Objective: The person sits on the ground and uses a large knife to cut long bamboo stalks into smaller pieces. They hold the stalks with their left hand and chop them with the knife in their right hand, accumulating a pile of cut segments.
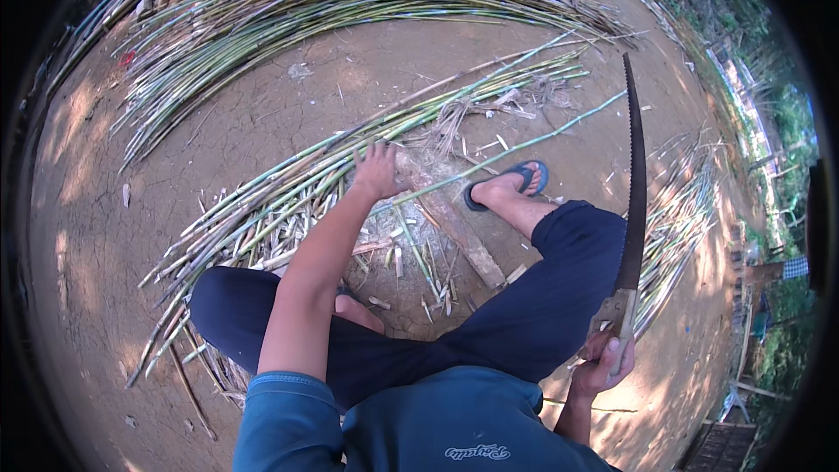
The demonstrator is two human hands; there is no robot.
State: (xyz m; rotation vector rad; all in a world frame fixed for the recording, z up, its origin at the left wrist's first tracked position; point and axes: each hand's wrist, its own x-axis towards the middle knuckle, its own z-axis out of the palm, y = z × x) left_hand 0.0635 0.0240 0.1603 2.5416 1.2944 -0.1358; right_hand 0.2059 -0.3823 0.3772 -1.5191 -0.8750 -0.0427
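My right hand [605,365] is closed round the wooden handle of a curved pruning saw [636,175]. The long dark blade points up and away, its teeth toward the left. Out in front, my left hand [377,173] has its fingers spread over the near bundle of thin bamboo poles [297,164]; whether it touches them I cannot tell. A single green pole [533,142] slants from beside that wrist to the upper right. It crosses above a worn wooden board [454,232] lying on the ground between my legs.
Cut offcuts [411,253] and splinters litter the ground around the board. A large heap of long poles [350,4] curves across the far side. Another pile of cut pieces [682,227] lies right, beyond the saw. My sandalled foot [511,185] stands beside the green pole.
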